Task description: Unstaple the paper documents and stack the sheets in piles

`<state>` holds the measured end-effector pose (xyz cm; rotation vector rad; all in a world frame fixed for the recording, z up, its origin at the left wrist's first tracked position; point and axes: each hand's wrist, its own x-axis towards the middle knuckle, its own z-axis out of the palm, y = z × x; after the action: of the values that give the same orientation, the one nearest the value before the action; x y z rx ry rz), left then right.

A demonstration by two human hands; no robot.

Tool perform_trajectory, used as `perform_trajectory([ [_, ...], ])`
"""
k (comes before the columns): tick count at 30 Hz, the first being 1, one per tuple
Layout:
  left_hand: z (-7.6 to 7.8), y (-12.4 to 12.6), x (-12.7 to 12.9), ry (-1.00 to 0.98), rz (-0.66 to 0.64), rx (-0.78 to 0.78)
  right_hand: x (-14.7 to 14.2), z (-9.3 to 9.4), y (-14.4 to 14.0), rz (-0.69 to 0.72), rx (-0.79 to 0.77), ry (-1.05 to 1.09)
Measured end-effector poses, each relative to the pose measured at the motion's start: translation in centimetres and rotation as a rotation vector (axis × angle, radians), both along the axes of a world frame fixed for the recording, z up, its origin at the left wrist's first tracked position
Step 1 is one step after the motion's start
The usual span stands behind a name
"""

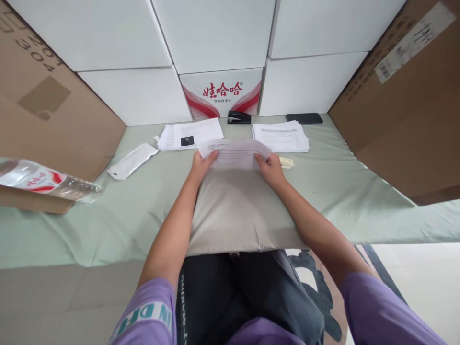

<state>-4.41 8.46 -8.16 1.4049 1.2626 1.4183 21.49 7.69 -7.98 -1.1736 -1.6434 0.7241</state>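
A printed sheet of paper (237,155) spans the gap between my two hands, tilted up off the cloth. My left hand (203,165) pinches its left edge, thumb on top. On the opposite edge my right hand (271,170) grips it the same way. Whether it is one sheet or several, I cannot tell. Just beyond lie a left stack of printed papers (204,130) and a right stack of printed papers (282,136). A black stapler (239,118) sits between the stacks. Partly hidden by my right hand is a small cream-coloured object (287,163).
White boxes (223,33) form a wall behind the green cloth-covered table (158,191). Cardboard boxes stand at the left (53,96) and right (406,105). A water bottle (46,182) lies at left, near a white pouch (132,161). A black phone-like slab (304,118) rests back right.
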Motion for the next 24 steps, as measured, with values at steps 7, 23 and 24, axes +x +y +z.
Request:
perform_trajectory([
  [7,-0.4,0.2,0.6,0.013,0.001,-0.031,0.3,0.0,0.2,0.006,0.025,-0.069],
  [23,-0.1,0.3,0.2,0.087,-0.118,-0.386,6.2,1.3,3.0,-0.383,-0.049,-0.243],
  [24,0.1,0.2,0.3,0.082,-0.130,-0.425,6.5,0.9,3.3,-0.392,-0.078,-0.317],
])
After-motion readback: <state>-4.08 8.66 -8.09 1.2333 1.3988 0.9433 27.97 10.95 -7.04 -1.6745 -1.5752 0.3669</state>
